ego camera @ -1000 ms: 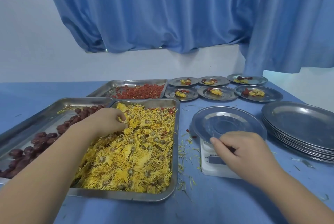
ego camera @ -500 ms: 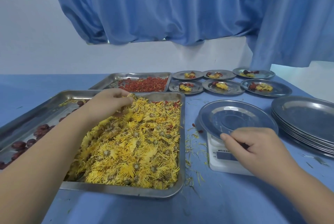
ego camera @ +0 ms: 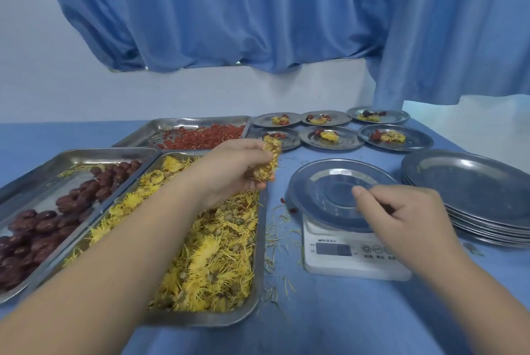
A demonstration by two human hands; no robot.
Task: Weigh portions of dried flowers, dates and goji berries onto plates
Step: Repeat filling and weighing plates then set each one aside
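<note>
"Where the tabletop begins at the left, what sits there?"

"One date tray holding dark red dates. Touching its right side is the flower tray, heaped with dried flowers. Behind both lies the goji tray with goji berries."

"And the left hand?"

"It is raised over the flower tray's far right corner, fingers curled tight round a yellow clump of flowers."

"Further right?"

"A bare plate rests on a white scale, with loose petals strewn between scale and tray. The right hand is at the plate's near right rim with its fingers curled; whether it pinches the rim I cannot tell."

"Beyond that?"

"A plate stack near the right edge, and six filled plates in two rows at the back."
</note>
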